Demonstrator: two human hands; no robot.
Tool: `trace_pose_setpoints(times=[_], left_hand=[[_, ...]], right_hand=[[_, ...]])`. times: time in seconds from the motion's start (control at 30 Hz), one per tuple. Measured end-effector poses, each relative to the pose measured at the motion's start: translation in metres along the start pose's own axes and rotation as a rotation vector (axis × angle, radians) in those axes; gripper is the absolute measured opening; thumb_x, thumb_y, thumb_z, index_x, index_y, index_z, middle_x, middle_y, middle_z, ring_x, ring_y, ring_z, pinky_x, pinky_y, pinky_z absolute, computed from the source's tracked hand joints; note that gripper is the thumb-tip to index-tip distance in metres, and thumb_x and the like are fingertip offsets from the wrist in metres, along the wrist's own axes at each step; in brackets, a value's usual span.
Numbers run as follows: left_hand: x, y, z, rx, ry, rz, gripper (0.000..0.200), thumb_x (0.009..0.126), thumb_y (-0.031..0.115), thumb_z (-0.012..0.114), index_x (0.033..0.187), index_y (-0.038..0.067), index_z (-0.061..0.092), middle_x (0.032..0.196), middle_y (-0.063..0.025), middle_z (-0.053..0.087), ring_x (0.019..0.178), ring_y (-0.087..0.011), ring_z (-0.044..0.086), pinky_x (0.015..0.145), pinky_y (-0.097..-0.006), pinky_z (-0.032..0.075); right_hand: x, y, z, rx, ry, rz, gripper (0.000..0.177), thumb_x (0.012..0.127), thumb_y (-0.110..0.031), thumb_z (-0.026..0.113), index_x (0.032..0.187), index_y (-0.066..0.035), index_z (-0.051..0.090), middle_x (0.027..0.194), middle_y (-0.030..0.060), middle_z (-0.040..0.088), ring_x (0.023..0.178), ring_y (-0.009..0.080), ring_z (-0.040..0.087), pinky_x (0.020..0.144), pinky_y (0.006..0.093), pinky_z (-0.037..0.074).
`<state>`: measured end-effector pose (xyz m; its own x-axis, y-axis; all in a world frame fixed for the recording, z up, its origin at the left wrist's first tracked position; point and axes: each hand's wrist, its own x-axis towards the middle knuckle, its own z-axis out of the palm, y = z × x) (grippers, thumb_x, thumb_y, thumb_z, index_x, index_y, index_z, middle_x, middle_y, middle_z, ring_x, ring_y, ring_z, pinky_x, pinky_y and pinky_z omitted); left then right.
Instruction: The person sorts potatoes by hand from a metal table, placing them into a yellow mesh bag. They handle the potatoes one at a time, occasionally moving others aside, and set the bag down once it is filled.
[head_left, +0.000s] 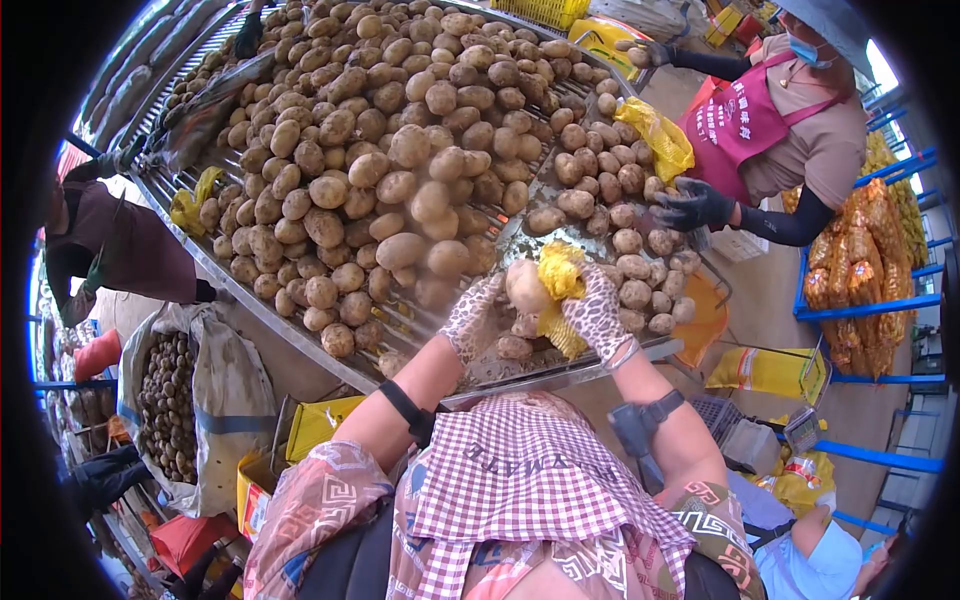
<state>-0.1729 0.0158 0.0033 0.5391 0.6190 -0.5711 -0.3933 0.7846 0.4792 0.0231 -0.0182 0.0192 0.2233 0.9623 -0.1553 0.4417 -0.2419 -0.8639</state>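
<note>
My left hand (474,318), in a leopard-print glove, is closed against the left side of a large potato (526,286); its fingertips are partly hidden. That potato sits beside the opening of a yellow mesh bag (561,272). My right hand (598,312), gloved alike, grips the bunched bag, part of which hangs below the fingers. Both hands are over the front edge of a metal sorting table (600,357). A big heap of potatoes (340,130) spreads beyond my left hand, and smaller potatoes (635,268) lie to the right of my right hand.
Across the table at right stands a co-worker in a magenta apron (735,125), with a dark-gloved hand (690,205) over the potatoes. Another person (125,240) works at left. An open white sack of potatoes (225,375) stands lower left; filled orange mesh bags (868,270) are stacked far right.
</note>
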Motion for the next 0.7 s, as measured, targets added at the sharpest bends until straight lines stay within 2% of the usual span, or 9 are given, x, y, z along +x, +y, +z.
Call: trace_pose_setpoints(times=[0.03,0.1,0.2,0.33,0.53,0.57,0.6,0.63,0.7], left_hand=[[0.001,0.0,-0.002,0.009,-0.08,0.042,0.044,0.093,0.039,0.052,0.124,0.008,0.05,0.121,-0.0083,0.055,0.111,-0.0237,0.053,0.089,-0.0423,0.048],[-0.005,0.002,0.011,-0.073,-0.177,0.071,0.049,0.092,0.042,0.052,0.128,0.009,0.047,0.127,-0.009,0.051,0.117,-0.0261,0.049,0.097,-0.0451,0.042],[-0.007,0.013,0.019,-0.128,-0.094,0.068,0.046,0.095,0.037,0.048,0.132,0.01,0.043,0.128,-0.0095,0.051,0.118,-0.0252,0.049,0.098,-0.0457,0.043],[-0.012,0.025,0.011,0.043,-0.108,-0.028,0.062,0.094,0.055,0.038,0.136,0.009,0.039,0.131,-0.0117,0.05,0.118,-0.0268,0.05,0.1,-0.0451,0.041],[0.004,0.016,-0.006,-0.321,-0.251,-0.018,0.073,0.086,0.067,0.039,0.13,0.009,0.045,0.124,-0.0128,0.054,0.11,-0.0253,0.056,0.095,-0.0402,0.047],[0.007,0.013,-0.016,-0.374,-0.22,-0.071,0.076,0.084,0.069,0.04,0.132,0.01,0.043,0.126,-0.0131,0.053,0.112,-0.0266,0.055,0.095,-0.0413,0.047],[0.011,0.011,-0.026,-0.757,-0.827,-0.121,0.078,0.081,0.071,0.043,0.129,0.01,0.045,0.124,-0.0128,0.054,0.111,-0.0258,0.055,0.095,-0.0441,0.046],[0.014,0.009,-0.038,-0.686,-0.756,-0.086,0.078,0.081,0.071,0.043,0.13,0.01,0.044,0.124,-0.0127,0.054,0.112,-0.0251,0.054,0.095,-0.0447,0.046],[0.003,0.02,-0.019,-0.626,-0.693,-0.044,0.077,0.082,0.07,0.044,0.13,0.01,0.044,0.124,-0.0125,0.053,0.113,-0.0244,0.054,0.095,-0.0453,0.047]], right_hand=[[0.006,0.007,-0.005,-0.09,-0.003,-0.081,0.057,0.066,0.002,0.068,0.121,0.001,0.052,0.12,0.0186,0.054,0.115,0.0312,0.052,0.101,0.0361,0.041],[-0.008,-0.043,-0.001,-0.196,0.036,-0.329,0.057,0.064,0.002,0.068,0.119,-0.006,0.057,0.12,0.0196,0.053,0.112,0.0339,0.052,0.099,0.0373,0.041],[-0.013,-0.06,0.005,-0.411,0.074,-0.528,0.064,0.06,-0.005,0.074,0.122,-0.012,0.058,0.119,0.0204,0.054,0.108,0.0374,0.052,0.096,0.0419,0.042],[-0.027,-0.059,0.009,-0.387,-0.022,-0.467,0.07,0.057,-0.011,0.078,0.124,-0.014,0.057,0.124,0.0195,0.051,0.113,0.0363,0.049,0.099,0.0426,0.039],[-0.02,-0.056,0.017,-0.12,-0.058,-0.628,0.058,0.061,-0.002,0.071,0.117,-0.006,0.058,0.115,0.0165,0.057,0.11,0.0326,0.054,0.098,0.0405,0.041],[-0.015,-0.045,0.013,-0.177,-0.018,-0.453,0.057,0.061,0.0,0.069,0.116,-0.005,0.058,0.116,0.0162,0.058,0.112,0.0317,0.053,0.099,0.039,0.041],[-0.008,-0.031,0.008,-0.235,0.022,-0.279,0.056,0.061,0.002,0.068,0.116,-0.004,0.058,0.116,0.0159,0.058,0.113,0.0307,0.053,0.1,0.0374,0.04],[-0.004,-0.018,0.004,-0.24,0.093,-0.12,0.057,0.061,0.006,0.066,0.116,-0.003,0.057,0.118,0.0172,0.057,0.113,0.0312,0.053,0.101,0.0352,0.04],[0.001,-0.033,0.0,-0.227,0.139,-0.302,0.056,0.063,0.004,0.066,0.118,-0.004,0.057,0.117,0.0179,0.057,0.112,0.0313,0.053,0.101,0.0367,0.041]])
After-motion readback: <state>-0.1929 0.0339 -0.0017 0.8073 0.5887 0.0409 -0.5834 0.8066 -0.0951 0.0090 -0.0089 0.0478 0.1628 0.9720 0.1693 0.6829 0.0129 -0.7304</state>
